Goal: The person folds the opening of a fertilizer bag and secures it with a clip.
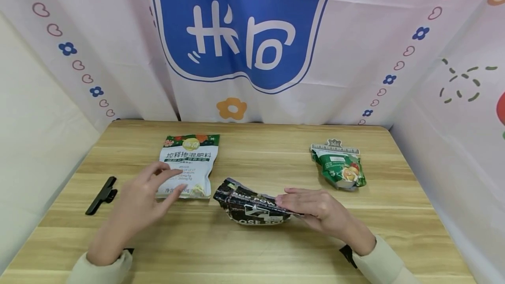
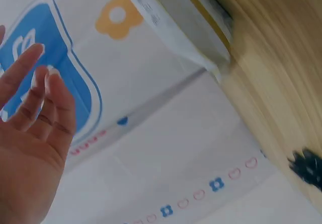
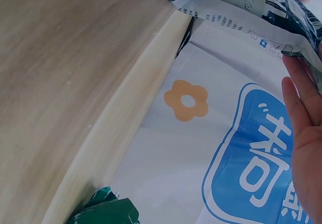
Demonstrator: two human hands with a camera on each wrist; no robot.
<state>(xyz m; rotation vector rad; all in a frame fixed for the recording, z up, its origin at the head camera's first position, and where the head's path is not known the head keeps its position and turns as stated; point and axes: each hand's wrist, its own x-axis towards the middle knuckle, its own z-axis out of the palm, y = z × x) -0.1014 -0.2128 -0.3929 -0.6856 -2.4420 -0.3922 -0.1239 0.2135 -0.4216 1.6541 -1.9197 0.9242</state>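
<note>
A black bag with white lettering (image 1: 252, 207) stands at the middle of the table, its top edge slanting down to the right. My right hand (image 1: 321, 209) pinches the right end of that edge, fingers on the far side and thumb partly hidden beneath. In the right wrist view the bag (image 3: 236, 7) shows a grey and white side. My left hand (image 1: 144, 194) holds nothing, its fingers spread and bent loosely over the lower left of a white and green fertilizer bag (image 1: 197, 168). Whether it touches that bag is unclear. The left palm (image 2: 30, 163) faces its wrist camera.
A black sealing clip (image 1: 103, 195) lies on the table left of my left hand. Back right, a green packet (image 1: 342, 172) has a wide clip (image 1: 335, 147) across its top. A printed curtain (image 1: 252, 104) hangs behind the wooden table (image 1: 268, 253).
</note>
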